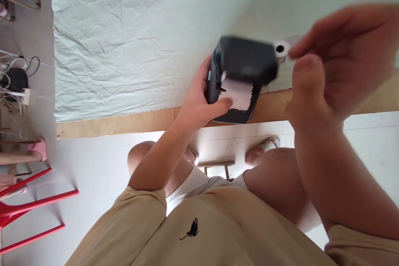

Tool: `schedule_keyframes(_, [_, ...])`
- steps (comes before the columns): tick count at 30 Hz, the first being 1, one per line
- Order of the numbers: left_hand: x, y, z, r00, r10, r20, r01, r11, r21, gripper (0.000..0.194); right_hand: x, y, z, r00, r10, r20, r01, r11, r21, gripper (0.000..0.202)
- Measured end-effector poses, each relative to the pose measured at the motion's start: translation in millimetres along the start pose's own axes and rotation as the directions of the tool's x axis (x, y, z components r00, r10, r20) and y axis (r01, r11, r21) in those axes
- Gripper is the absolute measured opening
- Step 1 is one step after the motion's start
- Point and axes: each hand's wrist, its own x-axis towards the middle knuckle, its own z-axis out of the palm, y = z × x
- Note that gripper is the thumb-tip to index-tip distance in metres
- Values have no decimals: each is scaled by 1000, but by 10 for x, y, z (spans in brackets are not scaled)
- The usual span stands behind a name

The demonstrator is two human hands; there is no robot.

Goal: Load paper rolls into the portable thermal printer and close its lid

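A dark grey device with a raised lid, which looks like a small printer [246, 60], is at the table's front edge. White paper [238, 93] lies across its opening. My left hand [207, 102] grips the device's left side, with its thumb on the paper. A small white paper roll [281, 49] with a dark core stands just right of the lid. Beside that roll is my right hand [343, 58], raised and blurred, its thumb and forefinger apart and nothing visible between them.
A wrinkled pale green cloth [124, 41] covers the table, whose wooden edge [118, 124] shows in front. At the left are red chair legs [46, 199], tangled cables [15, 79] and another person's foot in a pink shoe [38, 149].
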Motion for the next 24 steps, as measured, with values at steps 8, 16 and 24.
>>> schedule_keyframes(8, [-54, 109, 68, 1000, -10, -18, 7, 988, -156, 82, -199, 176, 134, 952, 173, 251, -230, 949, 217, 64])
schedule_keyframes(16, [-21, 83, 38, 991, -127, 32, 127, 992, -9, 90, -180, 330, 83, 890, 240, 387, -321, 934, 157, 64])
schedule_keyframes(24, [53, 72, 89, 999, -38, 21, 42, 967, -250, 82, -190, 424, 94, 902, 197, 385, -300, 927, 227, 72])
